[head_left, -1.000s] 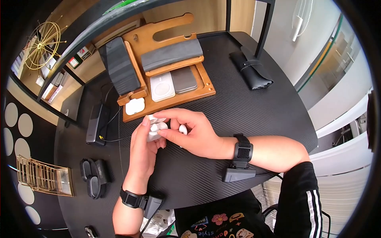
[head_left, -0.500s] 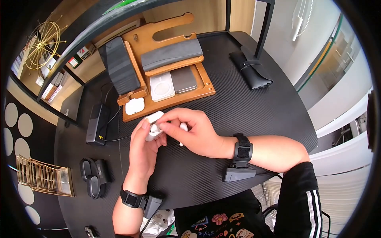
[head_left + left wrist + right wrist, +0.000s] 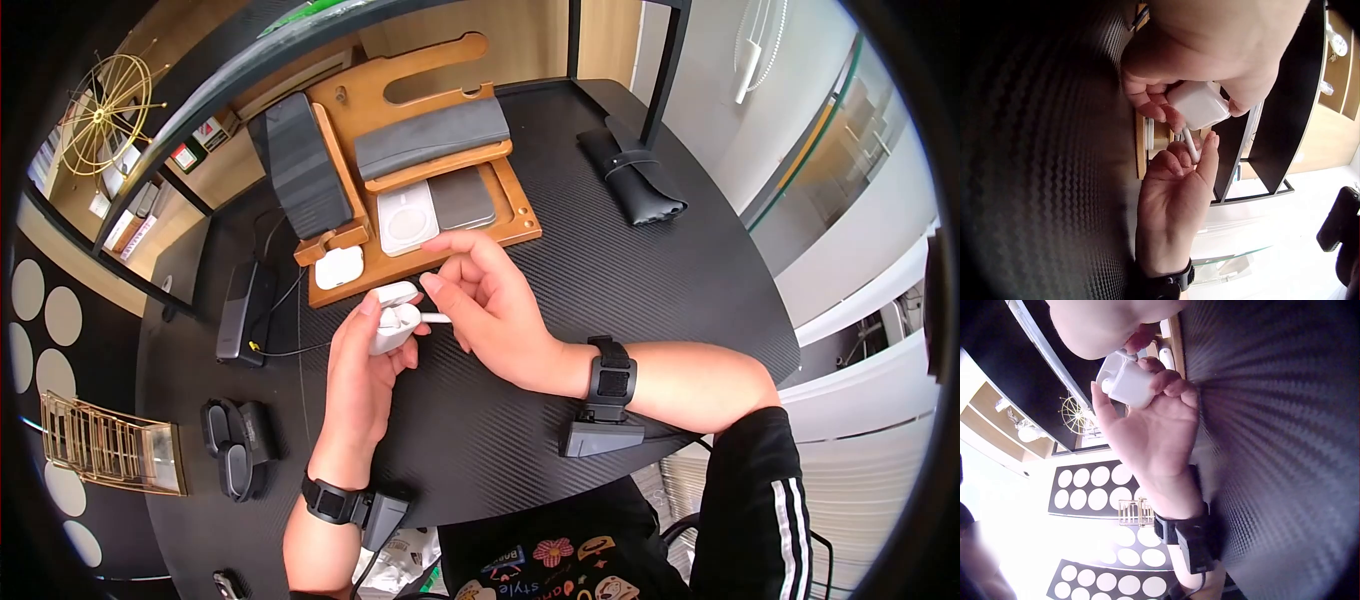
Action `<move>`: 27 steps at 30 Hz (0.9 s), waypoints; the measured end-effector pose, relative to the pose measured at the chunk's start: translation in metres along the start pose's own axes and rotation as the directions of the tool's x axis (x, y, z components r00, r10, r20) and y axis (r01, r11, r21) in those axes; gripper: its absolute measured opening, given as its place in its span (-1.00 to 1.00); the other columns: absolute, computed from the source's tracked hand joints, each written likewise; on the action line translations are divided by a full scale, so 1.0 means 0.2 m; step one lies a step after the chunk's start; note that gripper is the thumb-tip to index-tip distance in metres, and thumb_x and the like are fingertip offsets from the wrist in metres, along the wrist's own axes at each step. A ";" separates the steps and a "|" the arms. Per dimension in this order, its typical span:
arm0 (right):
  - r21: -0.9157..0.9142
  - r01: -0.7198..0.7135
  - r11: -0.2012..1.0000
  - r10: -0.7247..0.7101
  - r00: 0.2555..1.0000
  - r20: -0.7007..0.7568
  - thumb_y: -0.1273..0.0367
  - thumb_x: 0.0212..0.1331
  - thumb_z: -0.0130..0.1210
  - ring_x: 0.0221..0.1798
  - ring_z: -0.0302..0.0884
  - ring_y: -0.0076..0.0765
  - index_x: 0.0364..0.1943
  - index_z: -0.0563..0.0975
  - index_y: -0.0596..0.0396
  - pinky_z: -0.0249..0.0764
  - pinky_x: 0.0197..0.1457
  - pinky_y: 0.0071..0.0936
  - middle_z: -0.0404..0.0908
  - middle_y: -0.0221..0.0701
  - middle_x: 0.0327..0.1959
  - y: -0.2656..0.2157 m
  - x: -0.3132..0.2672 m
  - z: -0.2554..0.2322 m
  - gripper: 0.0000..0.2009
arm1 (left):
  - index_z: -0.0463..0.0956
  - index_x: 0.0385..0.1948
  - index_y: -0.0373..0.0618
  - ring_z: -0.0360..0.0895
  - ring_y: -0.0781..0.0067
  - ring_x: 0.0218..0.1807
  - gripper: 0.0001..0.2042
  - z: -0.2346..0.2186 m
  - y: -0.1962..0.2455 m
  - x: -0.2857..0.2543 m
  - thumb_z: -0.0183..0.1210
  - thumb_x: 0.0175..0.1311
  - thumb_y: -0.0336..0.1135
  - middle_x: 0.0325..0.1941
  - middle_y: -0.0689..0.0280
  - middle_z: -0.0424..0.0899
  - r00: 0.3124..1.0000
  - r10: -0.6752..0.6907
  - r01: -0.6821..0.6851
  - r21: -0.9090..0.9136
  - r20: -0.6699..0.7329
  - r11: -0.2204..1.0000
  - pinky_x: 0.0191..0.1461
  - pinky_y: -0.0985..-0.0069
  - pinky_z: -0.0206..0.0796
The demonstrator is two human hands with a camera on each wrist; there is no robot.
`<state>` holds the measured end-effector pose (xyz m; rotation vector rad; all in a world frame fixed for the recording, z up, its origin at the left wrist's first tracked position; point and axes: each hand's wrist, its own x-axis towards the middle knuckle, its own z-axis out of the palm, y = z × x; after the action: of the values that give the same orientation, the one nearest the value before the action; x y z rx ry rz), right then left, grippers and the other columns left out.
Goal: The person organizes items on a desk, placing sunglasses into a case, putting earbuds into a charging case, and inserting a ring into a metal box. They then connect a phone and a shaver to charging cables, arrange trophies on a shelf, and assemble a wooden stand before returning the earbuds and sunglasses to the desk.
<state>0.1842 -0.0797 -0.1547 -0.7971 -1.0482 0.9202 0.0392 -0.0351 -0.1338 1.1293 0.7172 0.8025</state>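
My left hand (image 3: 362,375) grips a small white earbud case (image 3: 397,335) between thumb and fingers, its lid (image 3: 397,292) raised. One earbud (image 3: 1108,385) shows its rounded head in the case opening. Just to the right, my right hand (image 3: 495,315) holds a second white earbud, whose stem (image 3: 435,318) sticks out from under the fingers toward the case. In the left wrist view this stem (image 3: 1191,147) lies against the curled fingers; its head is hidden. The right index finger and thumb are extended apart, with no object between their tips.
Behind the hands stands a wooden organizer (image 3: 520,228) bearing a phone (image 3: 310,165), a grey glasses case (image 3: 435,140), a white charging pad (image 3: 407,215) and another white case (image 3: 340,268). A black pouch (image 3: 635,175) lies at right. A power bank (image 3: 243,315) and black device (image 3: 238,450) sit at left.
The right thumb and index finger have drawn back from the case opening and spread. The earbud tucked in the right hand has turned, its stem now toward the case. The left hand stays put.
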 end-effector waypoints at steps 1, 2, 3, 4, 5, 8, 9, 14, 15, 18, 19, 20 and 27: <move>0.000 -0.029 1.000 0.029 1.000 0.007 0.53 0.25 -0.07 -0.50 0.28 -0.77 0.06 0.28 0.12 0.22 -0.56 -0.78 0.37 -0.53 -0.48 0.00 0.00 0.00 -0.70 | 0.46 -0.12 -0.26 0.35 0.62 -0.46 -0.55 0.00 0.00 0.00 -0.14 0.36 0.02 -0.38 0.26 0.55 1.000 0.000 0.000 -0.001 -0.002 1.000 -0.34 0.66 0.22; 0.001 -0.058 0.998 0.058 0.998 0.013 0.52 0.24 -0.03 -0.48 0.33 -0.77 0.06 0.27 0.12 0.27 -0.56 -0.79 0.40 -0.52 -0.44 0.00 0.00 0.00 -0.69 | 0.46 -0.14 -0.25 0.36 0.62 -0.45 -0.56 -0.01 -0.01 0.00 -0.13 0.36 0.02 -0.38 0.27 0.55 1.000 -0.003 0.003 -0.009 0.005 1.000 -0.34 0.66 0.22; 0.001 -0.059 0.998 0.059 0.998 0.014 0.52 0.24 -0.03 -0.48 0.33 -0.77 0.06 0.27 0.12 0.27 -0.56 -0.79 0.40 -0.52 -0.44 0.00 0.00 0.00 -0.69 | 0.46 -0.15 -0.24 0.37 0.61 -0.44 -0.56 -0.01 -0.01 0.00 -0.12 0.35 0.02 -0.37 0.28 0.55 1.000 -0.006 0.006 -0.018 0.013 1.000 -0.33 0.66 0.23; 0.044 -0.065 0.997 0.064 0.998 0.019 0.54 0.22 -0.02 -0.44 0.36 -0.75 0.05 0.27 0.12 0.33 -0.52 -0.78 0.41 -0.49 -0.39 0.00 0.00 0.00 -0.68 | 0.46 -0.15 -0.24 0.37 0.61 -0.44 -0.56 -0.02 -0.02 0.01 -0.12 0.35 0.02 -0.37 0.28 0.55 1.000 -0.007 0.007 -0.018 0.013 1.000 -0.33 0.66 0.23; 0.087 -0.069 0.994 0.068 0.997 0.024 0.56 0.19 0.00 -0.41 0.39 -0.73 0.05 0.27 0.13 0.39 -0.47 -0.77 0.43 -0.47 -0.35 -0.01 0.00 0.00 -0.66 | 0.46 -0.18 -0.22 0.37 0.61 -0.44 -0.57 -0.02 -0.02 0.01 -0.12 0.35 0.02 -0.37 0.28 0.55 1.000 -0.014 0.014 -0.018 0.005 1.000 -0.33 0.66 0.23; 0.046 -0.031 0.998 0.029 0.999 0.046 0.59 0.14 0.04 -0.34 0.42 -0.69 0.04 0.27 0.13 0.41 -0.43 -0.75 0.44 -0.44 -0.30 0.01 -0.01 0.00 -0.63 | 0.46 -0.23 -0.21 0.38 0.61 -0.44 -0.58 -0.01 -0.01 0.01 -0.12 0.35 0.03 -0.38 0.30 0.54 1.000 -0.019 0.019 0.003 -0.015 1.000 -0.32 0.66 0.23; 0.046 -0.031 0.998 0.028 0.999 0.046 0.59 0.14 0.04 -0.34 0.42 -0.69 0.04 0.27 0.13 0.41 -0.43 -0.75 0.44 -0.44 -0.30 0.01 -0.01 0.00 -0.63 | 0.46 -0.25 -0.20 0.38 0.61 -0.43 -0.58 -0.01 -0.01 0.00 -0.12 0.35 0.03 -0.38 0.30 0.54 0.999 -0.019 0.020 0.022 -0.027 1.000 -0.32 0.66 0.23; 0.072 0.013 0.997 -0.015 0.999 0.030 0.59 0.08 0.10 -0.38 0.37 -0.77 -0.02 0.31 0.15 0.40 -0.42 -0.82 0.39 -0.50 -0.36 0.02 0.00 0.01 -0.64 | 0.46 -0.29 -0.18 0.39 0.62 -0.45 -0.58 0.00 -0.01 0.00 -0.12 0.35 0.04 -0.42 0.32 0.54 0.996 0.005 -0.006 -0.004 -0.089 1.000 -0.35 0.65 0.24; 0.072 0.013 0.997 -0.015 0.999 0.030 0.59 0.08 0.10 -0.38 0.37 -0.77 -0.02 0.31 0.15 0.40 -0.42 -0.82 0.39 -0.50 -0.36 0.02 0.00 0.01 -0.64 | 0.46 -0.32 -0.17 0.39 0.63 -0.46 -0.59 0.00 -0.01 0.00 -0.12 0.36 0.05 -0.43 0.34 0.54 0.993 0.014 -0.015 -0.012 -0.120 1.000 -0.36 0.65 0.25; -0.031 -0.008 0.999 0.010 0.996 0.083 0.57 0.11 0.11 -0.30 0.43 -0.71 -0.07 0.37 0.16 0.44 -0.39 -0.76 0.45 -0.47 -0.31 0.03 -0.01 -0.01 -0.71 | 0.47 -0.36 -0.16 0.40 0.65 -0.47 -0.59 -0.01 -0.01 0.01 -0.12 0.36 0.05 -0.44 0.37 0.54 0.991 0.017 -0.016 0.011 -0.130 1.000 -0.40 0.65 0.24; -0.038 -0.026 0.999 0.030 0.995 0.100 0.55 0.11 0.13 -0.31 0.43 -0.71 -0.11 0.40 0.17 0.44 -0.38 -0.76 0.45 -0.49 -0.33 0.04 -0.01 -0.01 -0.74 | 0.47 -0.36 -0.16 0.40 0.65 -0.47 -0.59 -0.01 -0.01 0.01 -0.12 0.36 0.05 -0.44 0.37 0.54 0.991 0.018 -0.017 0.012 -0.130 1.000 -0.40 0.65 0.24; -0.045 -0.044 0.998 0.049 0.992 0.117 0.54 0.11 0.14 -0.32 0.44 -0.72 -0.16 0.42 0.18 0.44 -0.38 -0.77 0.46 -0.51 -0.35 0.04 -0.01 -0.01 -0.78 | 0.47 -0.37 -0.15 0.40 0.65 -0.47 -0.59 -0.01 -0.01 0.01 -0.12 0.36 0.04 -0.44 0.38 0.54 0.992 0.015 -0.013 0.023 -0.125 1.000 -0.41 0.66 0.25; -0.083 -0.028 0.996 0.036 0.995 0.089 0.52 0.13 0.14 -0.31 0.46 -0.71 -0.18 0.43 0.18 0.45 -0.37 -0.76 0.48 -0.50 -0.36 0.05 0.00 -0.01 -0.81 | 0.50 -0.32 -0.19 0.41 0.64 -0.47 -0.60 -0.04 -0.03 0.01 -0.12 0.38 -0.01 -0.45 0.37 0.53 0.998 0.050 -0.046 0.117 -0.034 0.992 -0.39 0.68 0.27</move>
<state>0.1833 -0.0755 -0.1629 -0.8489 -1.1608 0.9525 0.0354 -0.0307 -0.1417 1.2434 0.7780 0.8320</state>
